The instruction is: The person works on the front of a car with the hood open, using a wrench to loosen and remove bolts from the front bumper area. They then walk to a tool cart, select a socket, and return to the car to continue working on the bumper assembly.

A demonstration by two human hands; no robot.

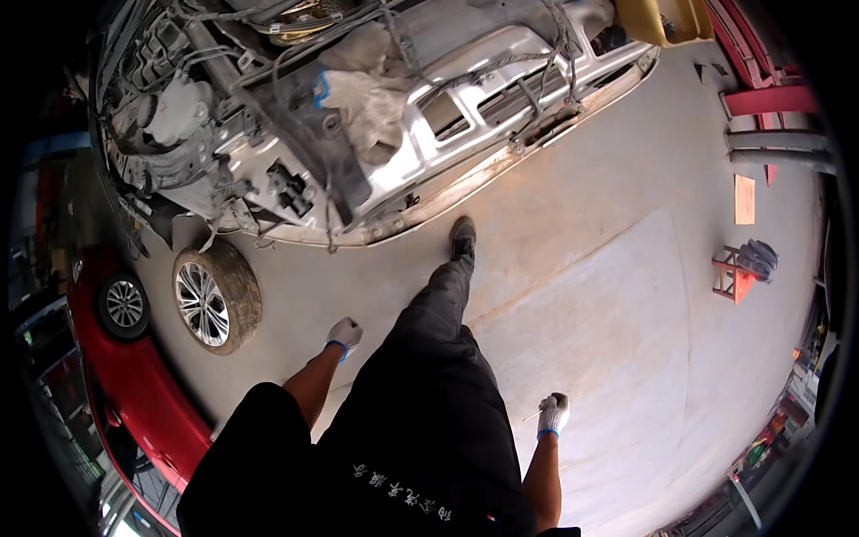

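Observation:
My left hand [344, 334], in a whitish work glove with a blue cuff, hangs beside my left leg. Its fingers are curled closed, and no object shows sticking out of it. On the other side, my right hand [554, 414] wears a similar glove with dark, dirty fingers. It is closed around a thin, light-coloured rod [531, 416] whose end pokes out to the left; the rest is hidden in the grip. Ahead is the opened front of a silver car [403, 152], its wiring and parts exposed. A pair of dirty work gloves [369, 103] lies on it.
A loose wheel [217, 295] stands on the floor to the left, near a red car [148, 385]. A yellow container [667, 20] and red lift parts [769, 100] are at the far right. Nearer lies a cardboard piece [744, 199], with a red stool [734, 274] bearing dark cloth.

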